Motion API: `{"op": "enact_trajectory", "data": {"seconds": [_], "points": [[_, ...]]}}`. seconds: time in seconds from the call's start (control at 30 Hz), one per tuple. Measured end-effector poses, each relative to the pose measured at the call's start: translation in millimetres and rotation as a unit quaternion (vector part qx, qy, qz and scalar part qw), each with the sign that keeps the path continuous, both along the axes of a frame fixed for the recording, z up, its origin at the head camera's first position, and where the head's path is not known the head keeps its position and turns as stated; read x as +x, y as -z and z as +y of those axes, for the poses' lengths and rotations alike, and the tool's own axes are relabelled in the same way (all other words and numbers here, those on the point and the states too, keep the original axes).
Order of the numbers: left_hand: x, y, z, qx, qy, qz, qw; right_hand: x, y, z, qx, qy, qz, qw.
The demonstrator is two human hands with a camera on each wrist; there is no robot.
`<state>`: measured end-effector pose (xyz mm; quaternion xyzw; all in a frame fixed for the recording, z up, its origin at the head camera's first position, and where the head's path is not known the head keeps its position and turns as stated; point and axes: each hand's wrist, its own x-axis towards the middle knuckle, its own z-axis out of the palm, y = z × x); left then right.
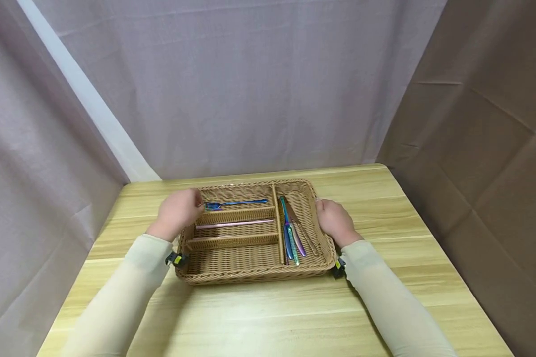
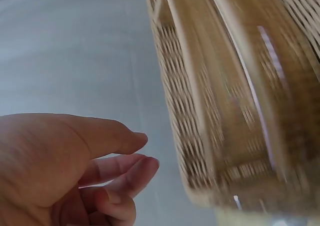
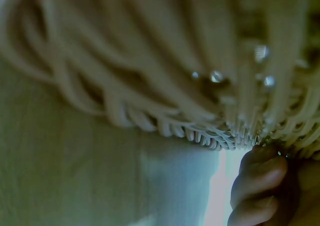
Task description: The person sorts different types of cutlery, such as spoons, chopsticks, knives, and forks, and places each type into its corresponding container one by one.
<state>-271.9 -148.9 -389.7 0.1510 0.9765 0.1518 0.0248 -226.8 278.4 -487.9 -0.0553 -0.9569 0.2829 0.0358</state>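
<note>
A woven wicker basket (image 1: 232,277) with dividers sits in the middle of the wooden table. My right hand (image 1: 338,221) grips its right side, and in the right wrist view the curled fingers (image 3: 257,186) are up against the weave. At the far left corner, my left hand (image 1: 178,213) overlaps the rim in the head view. The left wrist view has that hand's thumb and loosely bent fingers beside the basket (image 2: 175,105), a gap between, nothing held. A blue fork (image 1: 236,203) lies in the far left compartment. Several colourful knives (image 1: 291,233) fan out in the right compartment.
A thin pinkish utensil (image 1: 234,224) lies in the middle left compartment. The light wood table (image 1: 250,317) ends at a grey curtain (image 1: 250,99) behind and a brown cloth (image 1: 482,148) on the right. Small dark cameras with yellow marks sit at both wrists.
</note>
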Motion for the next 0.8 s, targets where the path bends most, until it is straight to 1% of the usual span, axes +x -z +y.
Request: {"op": "enact_trajectory", "data": {"seconds": [0.07,0.17,0.27,0.33,0.43,0.57,0.7,0.8], "points": [[-1.7,3.0,-19.5,-0.005,-0.013,-0.009,0.9999,-0.4,-0.7,0.2,0.001,0.001,-0.001,1.0],[-2.4,9.7,-42.8,-0.009,-0.019,-0.018,0.9996,-0.5,-1.6,0.2,0.002,0.002,-0.006,1.0],[-0.1,18.4,-59.7,-0.011,-0.021,-0.027,0.9993,-0.3,-2.5,-0.2,0.002,-0.001,-0.009,1.0],[2.2,24.2,-68.1,-0.011,-0.025,-0.04,0.9988,0.0,-3.1,-0.4,0.001,-0.001,-0.01,0.9999],[5.8,33.7,-77.5,-0.012,-0.035,-0.065,0.9972,0.9,-4.1,-0.7,-0.001,-0.002,-0.01,0.9999],[11.2,45.1,-85.7,-0.008,-0.04,-0.095,0.9946,2.0,-6.1,-1.3,-0.001,-0.004,-0.011,0.9999],[15.0,56.9,-91.5,0.002,-0.05,-0.107,0.9929,2.2,-6.9,-2.2,0.001,-0.006,-0.012,0.9999],[15.2,64.5,-93.4,0.008,-0.057,-0.114,0.9918,2.0,-5.9,-1.9,0.001,-0.006,-0.011,0.9999]]}}
